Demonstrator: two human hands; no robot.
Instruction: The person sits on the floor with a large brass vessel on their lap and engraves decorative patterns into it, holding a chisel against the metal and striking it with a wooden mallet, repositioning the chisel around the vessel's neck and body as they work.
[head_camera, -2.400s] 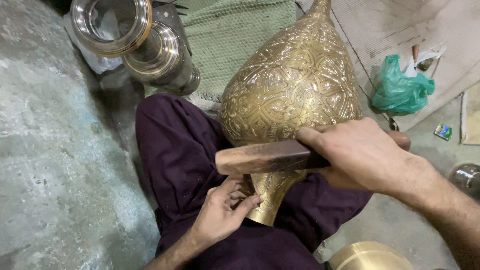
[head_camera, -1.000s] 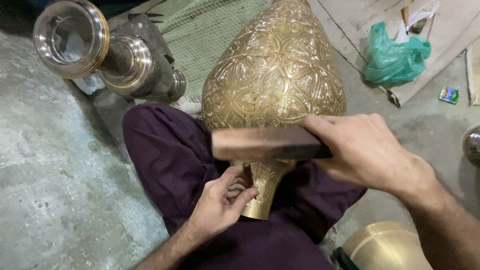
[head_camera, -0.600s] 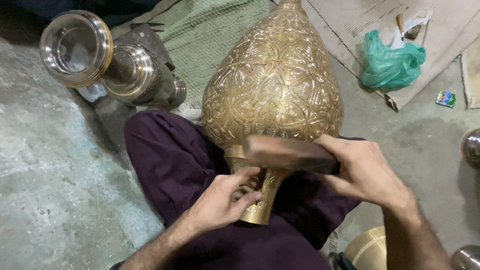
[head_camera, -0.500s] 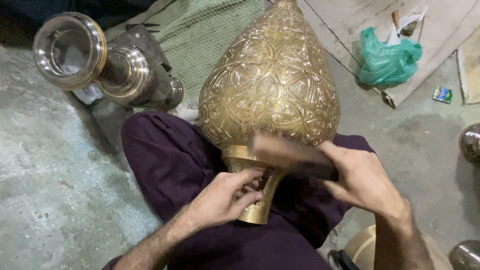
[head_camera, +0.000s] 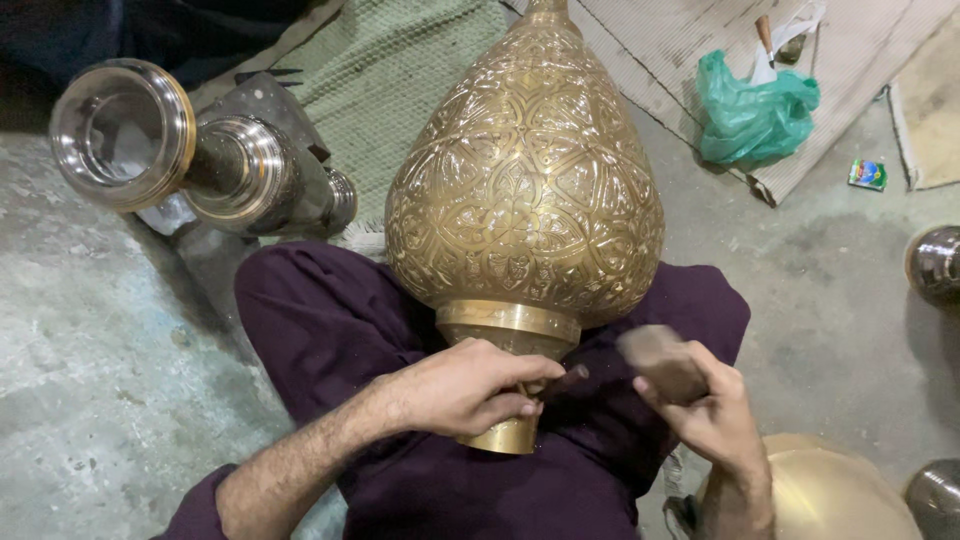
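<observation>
A large engraved brass vase (head_camera: 525, 190) is laid across the lap, on purple trousers (head_camera: 330, 320), its neck pointing toward the person. Beyond the vase a green mat (head_camera: 385, 75) is spread, and left of the vase a polished steel vessel (head_camera: 165, 150) lies on its side. A green bag (head_camera: 752, 110) is seen to the vase's upper right, a plain brass dome (head_camera: 830, 490) to its lower right. The vase's neck is covered by the left hand (head_camera: 465, 385), closed around a thin dark tool (head_camera: 560, 383) (only its tip shows). Just right of the neck, a wooden mallet (head_camera: 660, 360) is gripped by the right hand (head_camera: 715, 415), slightly blurred.
</observation>
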